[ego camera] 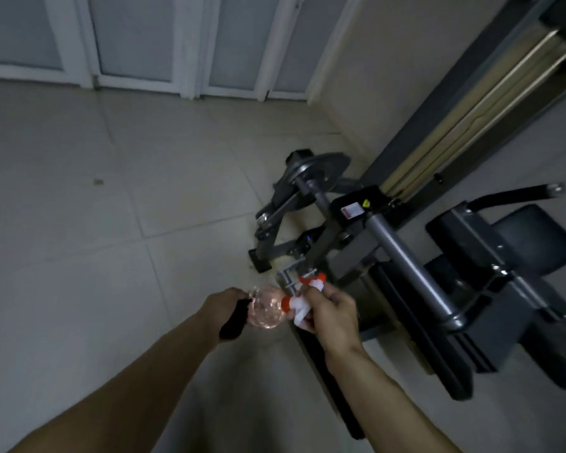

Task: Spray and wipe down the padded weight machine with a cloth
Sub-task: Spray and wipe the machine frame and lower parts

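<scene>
Nearest: left hand (pixel 224 300) curled round the base of the clear bottle (pixel 265 308), with a black cloth (pixel 234 322) trapped under the same palm. Right hand (pixel 332 313) closed on the white-and-orange spray head (pixel 303 304), fingers wrapped over the trigger part. Held in the air on its side, above the floor (pixel 111 223), just off the near-left end of the machine (pixel 406 256).

Probably seating or readying the head before spraying. Best to steady the base, turn the nozzle away from the face and toward the padding, then free one hand for the cloth. Worth keeping the cloth from slipping out while the grip shifts.

Close beside the knuckles: metal brackets and bars, with hard corners. Better to swing wide to the left, where open tiles give plenty of room. Further right, the dark pad (pixel 536 237), well apart from the hands; needs a step closer. Beyond, wall (pixel 389 76) and pale doors (pixel 128 37).
</scene>
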{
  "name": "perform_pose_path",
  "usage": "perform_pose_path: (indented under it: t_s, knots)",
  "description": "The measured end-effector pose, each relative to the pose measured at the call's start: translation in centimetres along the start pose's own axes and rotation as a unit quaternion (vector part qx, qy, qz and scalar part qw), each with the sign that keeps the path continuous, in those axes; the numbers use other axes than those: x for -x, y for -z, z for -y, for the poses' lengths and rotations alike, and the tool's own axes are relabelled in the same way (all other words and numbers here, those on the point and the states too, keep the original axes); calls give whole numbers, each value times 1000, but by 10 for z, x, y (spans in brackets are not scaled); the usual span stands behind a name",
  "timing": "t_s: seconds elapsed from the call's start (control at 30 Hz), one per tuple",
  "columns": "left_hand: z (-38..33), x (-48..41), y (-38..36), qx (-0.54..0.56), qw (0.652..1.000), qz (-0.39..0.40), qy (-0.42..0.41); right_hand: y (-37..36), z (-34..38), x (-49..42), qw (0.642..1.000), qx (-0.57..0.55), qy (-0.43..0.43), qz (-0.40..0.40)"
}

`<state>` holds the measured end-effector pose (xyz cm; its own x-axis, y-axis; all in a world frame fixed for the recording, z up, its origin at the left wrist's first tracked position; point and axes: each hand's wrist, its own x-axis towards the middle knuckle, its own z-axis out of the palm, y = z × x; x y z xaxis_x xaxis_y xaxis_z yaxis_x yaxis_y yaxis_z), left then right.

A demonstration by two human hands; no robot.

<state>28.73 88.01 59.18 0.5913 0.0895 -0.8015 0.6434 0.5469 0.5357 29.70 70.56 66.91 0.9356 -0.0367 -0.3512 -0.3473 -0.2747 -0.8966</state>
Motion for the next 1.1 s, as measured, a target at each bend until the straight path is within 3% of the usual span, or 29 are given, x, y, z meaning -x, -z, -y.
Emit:
perform_pose_path:
  t_s: [0.13, 0.27, 0.37, 0.47, 0.6, 0.8, 1.03, 1.1]
  knots:
    - [-47, 18, -2, -48, 998, 27, -21, -9, 62, 24, 997, -11, 68, 32]
    - [-104, 43, -15, -97, 993, 46, -50, -10, 90, 28, 981, 98, 162, 30]
    - [-133, 57, -35, -153, 982, 96, -60, -10, 100, 13, 980, 40, 192, -19]
    - [-151, 59, -55, -243, 959, 139, -54, -11, 109, -9, 971, -66, 194, -127]
    - [-186, 31, -84, -222, 961, 107, -125, -19, 103, -59, 959, -64, 194, -195]
    - [-252, -33, -133, -237, 949, 93, -184, -50, 64, -182, 965, -65, 89, -239]
    - [-295, -119, -171, -273, 949, 67, -143, -89, 43, -312, 969, -14, -80, -235]
    - [-308, -133, -174, -284, 947, 69, -131, -97, 45, -325, 964, -19, -95, -246]
